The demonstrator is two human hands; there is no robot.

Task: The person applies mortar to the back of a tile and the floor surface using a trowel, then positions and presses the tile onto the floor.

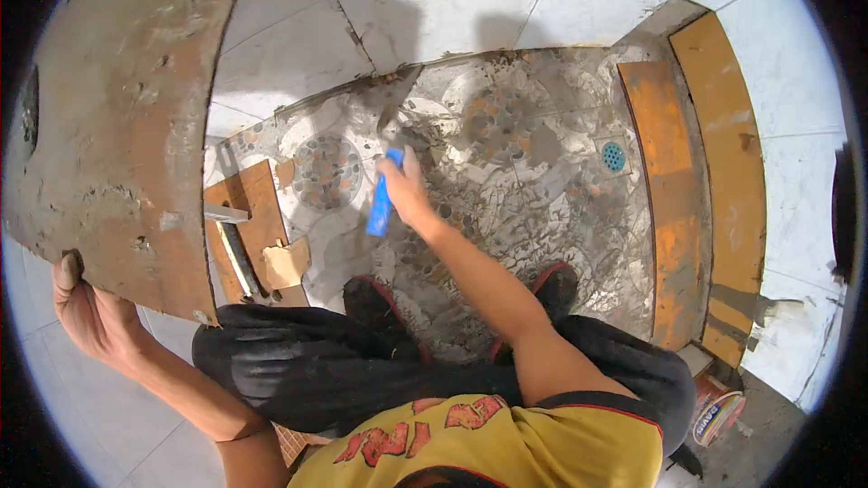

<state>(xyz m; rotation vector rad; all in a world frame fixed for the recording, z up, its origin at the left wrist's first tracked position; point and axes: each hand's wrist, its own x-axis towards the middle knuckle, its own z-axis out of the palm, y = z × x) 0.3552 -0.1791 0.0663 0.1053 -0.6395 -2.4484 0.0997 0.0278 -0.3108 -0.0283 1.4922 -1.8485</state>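
My left hand [95, 312] pinches the lower edge of a large brown board [136, 145], which is tilted up at the left and smeared with grey mortar. My right hand [409, 192] is closed around a blue-handled tool [381, 203] over the floor near the wall. The tool's working end is blurred and hard to make out against dark, wet-looking smears. Below it lies a pebble-patterned tile floor [330, 172], streaked with grey mortar and white residue.
A round blue drain cover [613, 156] is set in the floor at the right. Beyond it are an orange-brown tile strip [666, 208] and a raised brown edge [723, 181]. Wooden pieces [258, 208] lie at the left. A labelled bucket [719, 414] stands at the lower right. White tiles line the walls.
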